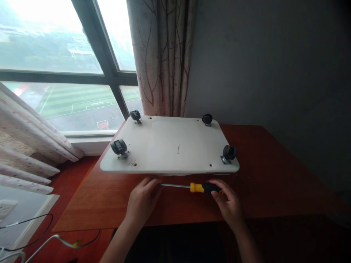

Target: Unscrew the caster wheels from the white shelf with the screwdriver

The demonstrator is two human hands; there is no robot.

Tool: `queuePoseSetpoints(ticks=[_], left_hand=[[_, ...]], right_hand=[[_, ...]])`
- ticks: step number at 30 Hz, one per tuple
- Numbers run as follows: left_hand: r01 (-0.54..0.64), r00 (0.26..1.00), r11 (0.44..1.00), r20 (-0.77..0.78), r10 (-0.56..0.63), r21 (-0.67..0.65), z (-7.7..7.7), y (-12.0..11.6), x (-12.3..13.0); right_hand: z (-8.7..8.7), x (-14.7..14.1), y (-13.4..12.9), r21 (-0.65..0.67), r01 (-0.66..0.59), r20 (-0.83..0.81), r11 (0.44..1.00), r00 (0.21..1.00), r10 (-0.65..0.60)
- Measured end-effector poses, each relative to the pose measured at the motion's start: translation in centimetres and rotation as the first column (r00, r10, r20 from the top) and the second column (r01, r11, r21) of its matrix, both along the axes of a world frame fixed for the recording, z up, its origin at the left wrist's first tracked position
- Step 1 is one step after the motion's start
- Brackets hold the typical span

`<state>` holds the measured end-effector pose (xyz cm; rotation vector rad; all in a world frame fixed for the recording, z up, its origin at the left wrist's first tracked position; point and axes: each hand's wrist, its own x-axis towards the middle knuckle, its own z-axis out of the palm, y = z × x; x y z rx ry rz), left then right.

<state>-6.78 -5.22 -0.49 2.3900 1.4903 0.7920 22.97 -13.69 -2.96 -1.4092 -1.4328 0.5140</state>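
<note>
A screwdriver (197,187) with a yellow and black handle lies level between my hands, just in front of a white board. My right hand (229,202) grips the black end of its handle between thumb and fingers. At the metal tip, my left hand (143,197) has its fingers closed around the shaft's end. The white board (164,146) rests on the wooden table with a black caster near each corner, such as the front left caster (119,147) and the front right caster (229,152). Small holes show near the casters.
The reddish wooden table (274,175) extends to the right of the board. Behind it stand a patterned curtain (164,54) and a grey wall. A window is at the left. Cables (59,239) hang at the lower left, beside a wall socket (7,208).
</note>
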Motion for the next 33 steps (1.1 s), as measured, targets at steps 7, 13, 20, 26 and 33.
queuePoseSetpoints(ticks=[7, 13, 20, 26, 33], left_hand=[[0.022, 0.999, 1.000, 0.040, -0.022, 0.006, 0.3, -0.2, 0.1], [0.105, 0.990, 0.994, 0.091, -0.106, 0.017, 1.5, -0.4, 0.3], [0.245, 0.958, 0.969, 0.143, -0.248, 0.034, 4.3, -0.1, 1.9], [0.365, 0.931, 0.925, -0.025, -0.364, 0.108, 8.1, 0.8, 5.6], [0.414, 0.907, 0.904, 0.033, -0.419, 0.109, 11.0, 2.8, 9.6]], right_hand=[[0.5, -0.2, 0.0, 0.009, 0.021, -0.038, 1.000, 0.999, -0.021], [2.2, 0.1, -0.4, 0.027, 0.049, -0.049, 0.998, 0.998, -0.048], [9.0, 2.8, -0.5, 0.164, -0.046, 0.136, 0.985, 0.990, 0.024], [18.7, 4.0, 0.5, 0.231, -0.170, 0.505, 0.958, 0.863, 0.031], [26.4, 4.1, 2.3, 0.323, -0.165, 0.676, 0.932, 0.729, -0.105]])
